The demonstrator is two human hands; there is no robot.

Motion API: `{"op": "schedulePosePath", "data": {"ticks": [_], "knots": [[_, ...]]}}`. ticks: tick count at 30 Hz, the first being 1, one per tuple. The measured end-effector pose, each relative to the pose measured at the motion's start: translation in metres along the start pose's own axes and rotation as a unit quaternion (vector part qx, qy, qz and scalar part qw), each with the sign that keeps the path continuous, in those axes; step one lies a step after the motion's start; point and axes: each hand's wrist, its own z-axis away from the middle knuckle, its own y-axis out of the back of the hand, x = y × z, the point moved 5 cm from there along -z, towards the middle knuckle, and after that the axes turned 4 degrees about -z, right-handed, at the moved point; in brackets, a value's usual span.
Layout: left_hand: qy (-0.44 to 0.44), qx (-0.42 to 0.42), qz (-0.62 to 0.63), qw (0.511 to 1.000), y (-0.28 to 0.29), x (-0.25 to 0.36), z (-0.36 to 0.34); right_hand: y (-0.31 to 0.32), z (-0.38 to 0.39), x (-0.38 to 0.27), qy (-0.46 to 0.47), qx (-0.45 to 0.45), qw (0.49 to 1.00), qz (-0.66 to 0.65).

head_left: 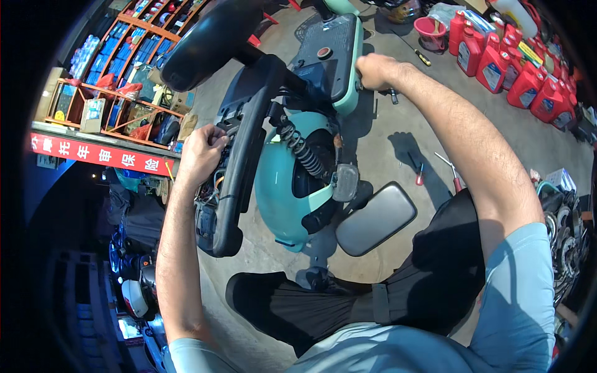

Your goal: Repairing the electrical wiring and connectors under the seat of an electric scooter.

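Note:
A mint green and black scooter (280, 205) stands before me, with a coil shock absorber (301, 149) exposed. My left hand (205, 149) is closed at a long black housing (242, 174) with exposed wires, fingertips pinched on something small that I cannot make out. My right hand (376, 71) is curled at the right edge of the deck (320, 62), apparently gripping it, fingertips partly hidden. A dark part (393, 96) shows just below that hand. A black padded seat (205, 37) sits above the housing.
A loose black cushion (375, 217) and screwdrivers (420, 175) lie on the concrete floor (379, 130). Several red jugs (494, 68) and a pink bucket (430, 34) stand at right, metal parts (559, 248) below them. Orange shelving (124, 93) and parked scooters (134, 292) are at left.

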Motion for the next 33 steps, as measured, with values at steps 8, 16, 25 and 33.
{"op": "schedulePosePath", "data": {"ticks": [8, 16, 25, 33], "knots": [[0.001, -0.017, 0.019, 1.0, -0.005, -0.006, -0.003, -0.008, 0.027, 0.018, -0.066, -0.145, 0.978, 0.133], [0.021, -0.011, 0.012, 1.0, -0.012, -0.019, -0.012, -0.015, 0.024, 0.007, -0.045, -0.173, 0.972, 0.151], [0.019, -0.017, 0.004, 1.0, -0.008, -0.015, -0.008, -0.005, 0.042, -0.014, -0.049, -0.18, 0.97, 0.153], [0.02, 0.001, 0.144, 0.989, 0.0, -0.009, 0.001, -0.015, 0.031, 0.009, -0.027, -0.16, 0.971, 0.174]]}}
